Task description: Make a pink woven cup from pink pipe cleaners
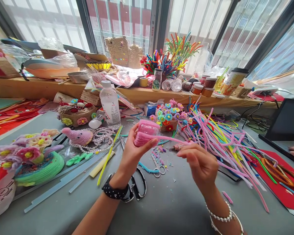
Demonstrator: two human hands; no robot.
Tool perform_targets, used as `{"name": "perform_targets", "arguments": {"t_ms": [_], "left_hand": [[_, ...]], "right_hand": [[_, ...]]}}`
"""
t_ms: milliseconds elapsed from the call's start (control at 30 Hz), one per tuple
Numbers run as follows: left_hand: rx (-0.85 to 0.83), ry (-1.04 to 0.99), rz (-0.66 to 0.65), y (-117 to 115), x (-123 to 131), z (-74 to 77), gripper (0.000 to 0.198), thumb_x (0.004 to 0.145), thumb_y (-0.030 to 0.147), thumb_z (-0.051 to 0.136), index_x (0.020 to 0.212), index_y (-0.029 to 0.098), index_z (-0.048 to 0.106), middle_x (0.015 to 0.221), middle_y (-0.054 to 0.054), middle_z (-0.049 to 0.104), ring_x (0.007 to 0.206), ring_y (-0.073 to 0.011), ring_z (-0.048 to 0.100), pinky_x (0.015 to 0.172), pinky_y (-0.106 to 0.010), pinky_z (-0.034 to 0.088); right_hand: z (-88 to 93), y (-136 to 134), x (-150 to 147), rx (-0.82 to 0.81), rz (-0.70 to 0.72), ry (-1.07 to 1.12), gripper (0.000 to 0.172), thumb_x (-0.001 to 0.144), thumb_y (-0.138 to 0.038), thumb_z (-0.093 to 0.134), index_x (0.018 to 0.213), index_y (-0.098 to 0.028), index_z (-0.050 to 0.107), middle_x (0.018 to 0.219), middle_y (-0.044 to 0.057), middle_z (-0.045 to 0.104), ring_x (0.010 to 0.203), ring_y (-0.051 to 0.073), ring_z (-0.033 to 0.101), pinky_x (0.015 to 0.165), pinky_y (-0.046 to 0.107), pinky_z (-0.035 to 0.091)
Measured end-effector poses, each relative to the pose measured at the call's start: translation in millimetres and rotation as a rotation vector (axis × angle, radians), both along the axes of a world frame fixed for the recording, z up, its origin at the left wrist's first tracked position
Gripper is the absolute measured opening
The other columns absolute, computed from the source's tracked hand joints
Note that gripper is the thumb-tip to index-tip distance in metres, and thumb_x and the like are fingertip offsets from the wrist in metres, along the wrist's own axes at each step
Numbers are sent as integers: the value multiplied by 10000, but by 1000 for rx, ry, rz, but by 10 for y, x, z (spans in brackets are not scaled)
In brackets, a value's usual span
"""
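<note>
The cup (149, 129), part wrapped, part bare, is being gripped by the left hand (134, 149); right of it, the strip (171, 139) is being pinched by the right hand (203, 165).

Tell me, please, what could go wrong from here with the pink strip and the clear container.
The pink strip stretches from the clear container to the right hand; an uneven pull might loosen the wrapping. Black-handled scissors lie beside the left wrist, so the left hand could catch them when lowered. The upright bottle beyond might get knocked.
</note>
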State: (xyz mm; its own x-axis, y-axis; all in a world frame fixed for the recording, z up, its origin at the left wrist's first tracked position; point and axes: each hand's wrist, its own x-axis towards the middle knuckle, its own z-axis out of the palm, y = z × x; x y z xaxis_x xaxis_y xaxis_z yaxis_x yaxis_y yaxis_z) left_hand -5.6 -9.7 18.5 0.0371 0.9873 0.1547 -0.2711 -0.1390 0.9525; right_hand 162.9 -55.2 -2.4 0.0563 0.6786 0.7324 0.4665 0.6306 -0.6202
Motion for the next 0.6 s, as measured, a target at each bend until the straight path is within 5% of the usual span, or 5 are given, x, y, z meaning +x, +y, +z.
{"name": "perform_targets", "arguments": {"t_ms": [67, 133, 233, 400, 600], "left_hand": [[3, -14, -26, -19, 29, -16, 611, 603, 331, 719, 1119, 173, 433, 964, -37, 573, 826, -150, 553, 719, -246, 427], [-16, -17, -45, -43, 65, -33, 577, 597, 359, 718, 1067, 168, 442, 939, -39, 587, 826, -165, 567, 710, -254, 431], [-35, 49, -63, -80, 118, -52, 566, 590, 402, 709, 1029, 165, 442, 957, -57, 587, 855, -195, 576, 718, -276, 436], [-35, 161, -124, -89, 135, -77, 595, 583, 427, 707, 1050, 167, 447, 986, -76, 576, 846, -199, 572, 720, -292, 440], [-139, 133, -350, -80, 77, -35, 826, 652, 384, 659, 1303, 282, 161, 924, -29, 566, 551, -112, 536, 465, -250, 451]], "right_hand": [[-58, 25, -153, -134, 6, -20, 162, 819, -313, 508, 876, -229, 635, 821, 50, 632, 755, 185, 589, 611, 311, 496], [-119, 69, -282, -234, 58, 28, 422, 766, -385, 575, 1158, -246, 503, 1038, 78, 586, 873, 200, 577, 662, 320, 525], [-185, 124, -360, -302, 182, 96, 735, 706, -395, 646, 1330, -283, 274, 1271, 93, 447, 1094, 228, 489, 809, 351, 505], [-195, 154, -255, -304, 107, 104, 608, 745, -357, 613, 1291, -270, 360, 1286, 92, 447, 997, 219, 525, 775, 364, 492], [-153, 155, -193, -301, 146, 42, 560, 744, -323, 617, 1257, -276, 399, 1269, 71, 468, 1002, 211, 526, 746, 326, 488]]}}
